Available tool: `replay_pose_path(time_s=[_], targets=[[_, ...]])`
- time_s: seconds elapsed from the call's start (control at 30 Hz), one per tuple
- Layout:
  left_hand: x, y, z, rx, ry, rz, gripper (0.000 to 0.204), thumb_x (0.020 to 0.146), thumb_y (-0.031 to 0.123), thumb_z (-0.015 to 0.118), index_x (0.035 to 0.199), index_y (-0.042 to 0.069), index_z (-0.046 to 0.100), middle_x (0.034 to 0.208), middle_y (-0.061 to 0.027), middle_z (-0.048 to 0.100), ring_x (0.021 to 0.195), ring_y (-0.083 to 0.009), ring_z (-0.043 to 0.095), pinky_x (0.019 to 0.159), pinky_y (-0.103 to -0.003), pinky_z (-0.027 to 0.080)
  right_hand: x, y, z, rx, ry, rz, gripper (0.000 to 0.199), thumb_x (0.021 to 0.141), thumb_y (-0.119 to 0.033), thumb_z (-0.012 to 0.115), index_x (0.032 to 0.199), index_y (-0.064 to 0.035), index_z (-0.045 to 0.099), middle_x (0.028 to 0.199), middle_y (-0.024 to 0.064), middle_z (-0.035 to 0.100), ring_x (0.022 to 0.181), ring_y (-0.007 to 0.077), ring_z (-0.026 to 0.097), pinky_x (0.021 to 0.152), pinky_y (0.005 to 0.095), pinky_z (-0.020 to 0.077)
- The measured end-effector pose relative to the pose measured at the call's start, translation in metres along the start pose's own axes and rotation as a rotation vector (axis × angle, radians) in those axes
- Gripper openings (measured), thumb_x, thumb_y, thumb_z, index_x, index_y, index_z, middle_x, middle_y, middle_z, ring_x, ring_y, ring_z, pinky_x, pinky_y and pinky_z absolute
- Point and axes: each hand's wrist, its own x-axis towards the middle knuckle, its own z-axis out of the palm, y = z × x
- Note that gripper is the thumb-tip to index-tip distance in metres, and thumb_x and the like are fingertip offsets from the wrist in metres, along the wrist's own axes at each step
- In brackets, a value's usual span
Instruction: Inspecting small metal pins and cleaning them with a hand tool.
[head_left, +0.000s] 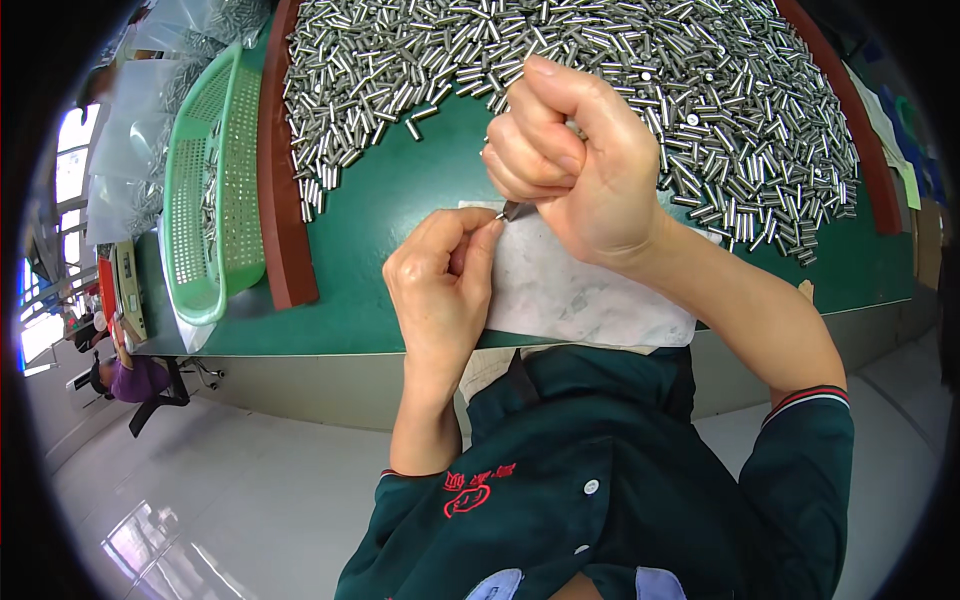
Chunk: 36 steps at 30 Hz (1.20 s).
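My left hand [440, 285] pinches a small shiny metal pin [500, 215] between thumb and forefinger, over the near part of the table. Just above and to the right, my right hand [585, 160] is closed in a fist around a slim tool. Only the tool's dark, narrow tip [513, 209] shows below the fist, right at the pin; its handle is hidden in my fingers. Beneath both hands lies a whitish, stained cloth [580, 300] at the table edge. Beyond them spreads a heap of short, shiny metal pins [700, 90].
Red-brown rails [285, 200] flank the pins on the green tabletop [370, 200]. Left of the rail stands a light green perforated basket [240, 170] with some pins inside. Clear plastic bags [130, 160] of metal parts lie beyond. A person in purple [140, 380] sits far left.
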Motion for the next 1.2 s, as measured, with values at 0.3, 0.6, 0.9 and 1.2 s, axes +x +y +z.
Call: replay_pose_path(time_s=[0.3, 0.6, 0.9, 1.2], targets=[[0.000, -0.001, 0.000, 0.000, -0.007, -0.019, 0.007, 0.070, -0.001, 0.067, 0.073, 0.000, 0.060, 0.056, -0.0079, 0.050, 0.043, -0.0139, 0.043, 0.043, -0.027, 0.035, 0.000, 0.002, -0.001, -0.038, -0.032, -0.012, 0.043, 0.091, -0.023, 0.029, 0.049, -0.0146, 0.024, 0.042, -0.0041, 0.021, 0.040, 0.0088, 0.015, 0.042, 0.0262, 0.0169], [0.000, 0.000, 0.000, -0.004, -0.023, -0.041, 0.008, 0.071, -0.001, 0.067, 0.072, -0.001, 0.060, 0.057, -0.0099, 0.053, 0.044, -0.0157, 0.047, 0.044, -0.026, 0.038, -0.007, 0.008, 0.006, -0.112, -0.036, -0.034, 0.042, 0.088, -0.021, 0.039, 0.049, -0.0105, 0.026, 0.044, -0.0036, 0.024, 0.043, 0.0066, 0.020, 0.042, 0.0248, 0.0189], [0.002, 0.002, -0.003, -0.032, 0.016, -0.054, 0.005, 0.075, -0.001, 0.064, 0.075, -0.001, 0.059, 0.054, -0.0039, 0.049, 0.046, -0.0093, 0.042, 0.045, -0.023, 0.035, 0.005, -0.021, -0.001, -0.049, -0.062, -0.188, 0.043, 0.091, -0.025, 0.031, 0.050, -0.0143, 0.026, 0.043, -0.0039, 0.022, 0.042, 0.0092, 0.018, 0.043, 0.0257, 0.0187], [0.045, -0.016, -0.034, -1.701, -0.385, -0.570, 0.011, 0.090, 0.013, 0.046, 0.086, 0.003, 0.049, 0.067, -0.0018, 0.037, 0.056, -0.0062, 0.030, 0.050, -0.020, 0.029, 0.008, -0.064, -0.039, 0.085, -0.003, -0.185, 0.044, 0.091, -0.025, 0.032, 0.049, -0.0154, 0.024, 0.044, -0.0042, 0.021, 0.041, 0.0084, 0.017, 0.043, 0.0245, 0.0178]])
